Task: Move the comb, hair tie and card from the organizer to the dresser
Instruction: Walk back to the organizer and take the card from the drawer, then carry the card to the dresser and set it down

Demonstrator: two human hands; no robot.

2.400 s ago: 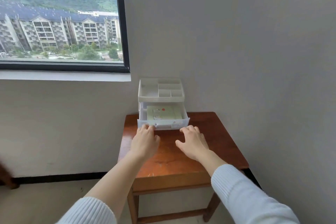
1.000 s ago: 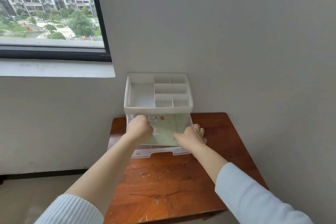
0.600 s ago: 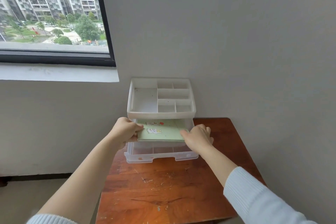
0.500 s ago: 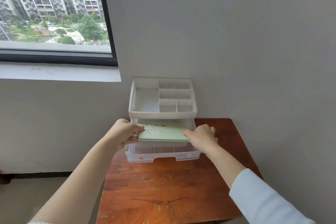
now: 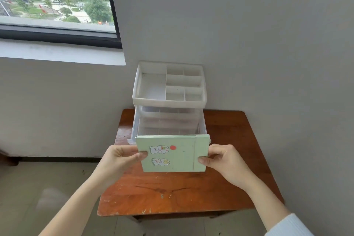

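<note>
A pale green card (image 5: 178, 154) with rabbit stickers and a red dot hangs in the air above the brown wooden dresser top (image 5: 172, 195). My left hand (image 5: 122, 159) pinches its left edge and my right hand (image 5: 220, 159) pinches its right edge. Behind it stands the white plastic organizer (image 5: 169, 101) against the wall, its clear drawer (image 5: 168, 126) pulled out towards me; the part of the drawer I see holds nothing. The divided top tray holds nothing. I see no comb and no hair tie.
The grey wall runs close along the back and right of the dresser. A window with a black frame and a white sill (image 5: 63, 51) is at the upper left. Tiled floor (image 5: 38, 188) lies to the left.
Both hands have lifted the green card out of the drawer and drawn it towards me, now above the dresser top. The drawer stays pulled out.
</note>
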